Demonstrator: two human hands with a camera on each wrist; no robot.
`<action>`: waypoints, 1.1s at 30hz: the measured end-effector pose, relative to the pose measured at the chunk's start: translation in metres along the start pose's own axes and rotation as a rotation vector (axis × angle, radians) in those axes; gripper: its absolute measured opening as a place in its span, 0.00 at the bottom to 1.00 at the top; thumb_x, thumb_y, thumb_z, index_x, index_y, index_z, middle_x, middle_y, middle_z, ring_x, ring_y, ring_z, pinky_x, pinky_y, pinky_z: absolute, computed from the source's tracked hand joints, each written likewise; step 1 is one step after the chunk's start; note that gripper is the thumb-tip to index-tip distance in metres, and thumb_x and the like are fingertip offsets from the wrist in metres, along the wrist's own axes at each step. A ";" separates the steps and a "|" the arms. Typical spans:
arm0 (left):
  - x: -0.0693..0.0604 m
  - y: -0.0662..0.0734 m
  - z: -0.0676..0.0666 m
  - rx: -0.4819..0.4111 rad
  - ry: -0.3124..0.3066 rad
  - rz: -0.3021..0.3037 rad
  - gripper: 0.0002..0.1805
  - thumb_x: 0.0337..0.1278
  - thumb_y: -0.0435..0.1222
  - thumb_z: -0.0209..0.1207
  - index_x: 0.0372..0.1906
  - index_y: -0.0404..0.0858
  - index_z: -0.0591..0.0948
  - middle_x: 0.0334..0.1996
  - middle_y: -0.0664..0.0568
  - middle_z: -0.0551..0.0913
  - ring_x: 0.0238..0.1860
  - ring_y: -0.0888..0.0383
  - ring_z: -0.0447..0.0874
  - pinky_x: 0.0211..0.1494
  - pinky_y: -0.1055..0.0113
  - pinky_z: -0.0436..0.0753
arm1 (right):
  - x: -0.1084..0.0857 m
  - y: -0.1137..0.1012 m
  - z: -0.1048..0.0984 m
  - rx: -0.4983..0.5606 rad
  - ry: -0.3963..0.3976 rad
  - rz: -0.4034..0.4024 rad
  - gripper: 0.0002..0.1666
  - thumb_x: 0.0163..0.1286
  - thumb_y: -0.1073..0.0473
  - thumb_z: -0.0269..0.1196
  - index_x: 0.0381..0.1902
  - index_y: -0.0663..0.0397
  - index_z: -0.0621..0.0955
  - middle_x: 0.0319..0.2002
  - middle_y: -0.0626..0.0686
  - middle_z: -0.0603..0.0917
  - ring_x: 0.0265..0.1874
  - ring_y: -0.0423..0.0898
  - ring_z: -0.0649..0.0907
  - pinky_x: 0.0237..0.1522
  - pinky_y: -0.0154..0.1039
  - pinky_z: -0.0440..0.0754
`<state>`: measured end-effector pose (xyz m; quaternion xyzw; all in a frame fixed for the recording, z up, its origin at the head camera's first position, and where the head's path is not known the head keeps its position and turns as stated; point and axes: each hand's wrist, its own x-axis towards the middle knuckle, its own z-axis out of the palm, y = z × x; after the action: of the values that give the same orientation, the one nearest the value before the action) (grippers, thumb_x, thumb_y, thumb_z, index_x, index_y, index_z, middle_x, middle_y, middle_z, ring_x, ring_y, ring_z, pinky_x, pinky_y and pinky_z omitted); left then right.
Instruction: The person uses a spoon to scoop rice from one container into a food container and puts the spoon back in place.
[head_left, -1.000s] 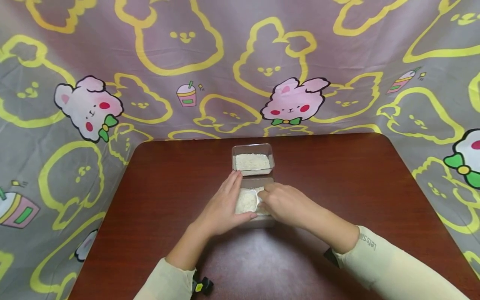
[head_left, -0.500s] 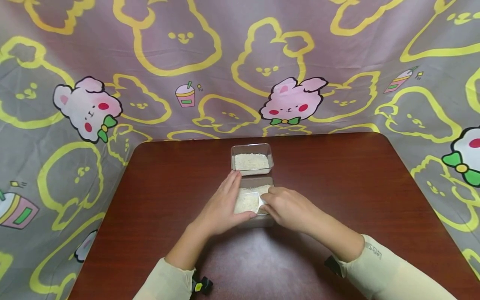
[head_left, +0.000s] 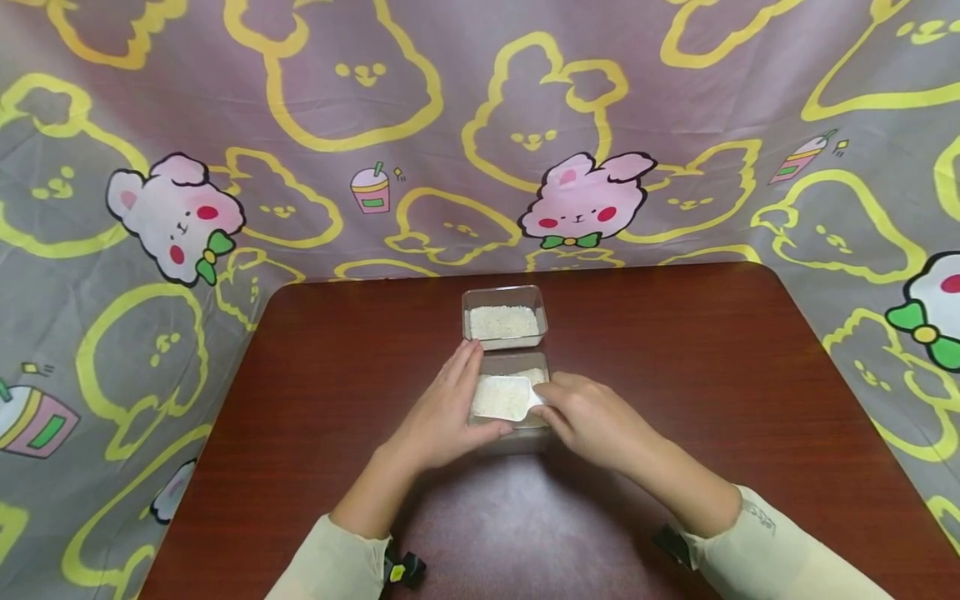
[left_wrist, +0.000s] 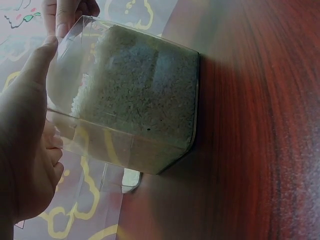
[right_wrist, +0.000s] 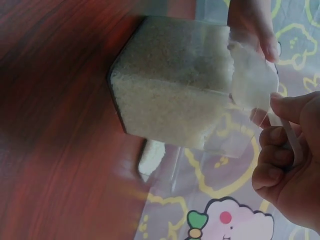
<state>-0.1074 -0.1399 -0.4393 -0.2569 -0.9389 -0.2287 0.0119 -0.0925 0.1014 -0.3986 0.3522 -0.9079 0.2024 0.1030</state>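
A clear box [head_left: 517, 443] of rice stands on the table, filled well up its walls. My left hand [head_left: 438, 421] holds its left side, thumb along the near edge and fingers reaching along the side. My right hand [head_left: 596, 417] grips the handle of a white scoop [head_left: 535, 397]. Rice [head_left: 501, 397] fills the scoop, which lies level over the box's opening. In the right wrist view the scoop's bowl [right_wrist: 255, 75] shows near the top of the box, above the main rice level.
Just beyond the near box stands a second clear box [head_left: 504, 297] with a lower layer of rice. Both are on a dark red-brown table [head_left: 360, 333]. A patterned curtain [head_left: 442, 83] hangs behind and at the sides.
My right hand has drawn the scoop up and to the right out of the rice, and the scoop's full bowl now shows. My left hand stays on the near box.
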 end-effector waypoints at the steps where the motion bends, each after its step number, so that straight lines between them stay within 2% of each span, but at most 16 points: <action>1: 0.000 0.000 0.000 -0.001 0.001 0.002 0.61 0.52 0.68 0.57 0.77 0.30 0.49 0.79 0.42 0.47 0.80 0.50 0.42 0.78 0.52 0.55 | -0.001 0.001 0.000 0.005 0.003 0.010 0.12 0.66 0.55 0.66 0.41 0.57 0.85 0.31 0.48 0.82 0.31 0.42 0.80 0.35 0.41 0.81; 11: 0.001 0.000 0.001 -0.003 0.007 0.003 0.61 0.52 0.68 0.57 0.77 0.31 0.49 0.79 0.42 0.49 0.79 0.50 0.42 0.77 0.52 0.56 | -0.012 0.015 0.001 0.136 0.075 0.001 0.07 0.67 0.58 0.65 0.41 0.52 0.84 0.27 0.41 0.73 0.26 0.35 0.70 0.29 0.31 0.73; 26: 0.001 -0.001 0.001 -0.014 0.014 -0.010 0.61 0.50 0.65 0.62 0.78 0.32 0.50 0.79 0.43 0.49 0.80 0.52 0.42 0.78 0.54 0.54 | -0.016 0.024 -0.003 0.162 0.113 -0.006 0.09 0.65 0.59 0.66 0.43 0.50 0.84 0.28 0.40 0.73 0.27 0.34 0.71 0.30 0.31 0.73; 33: 0.000 -0.001 0.002 -0.020 0.017 -0.009 0.61 0.50 0.66 0.60 0.78 0.33 0.50 0.79 0.42 0.49 0.80 0.51 0.42 0.78 0.53 0.55 | -0.016 0.029 -0.009 0.177 0.122 -0.020 0.12 0.64 0.61 0.67 0.46 0.51 0.84 0.31 0.40 0.77 0.29 0.34 0.73 0.31 0.32 0.75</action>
<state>-0.1082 -0.1397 -0.4415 -0.2506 -0.9377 -0.2401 0.0164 -0.1002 0.1337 -0.4042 0.3560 -0.8750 0.3019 0.1286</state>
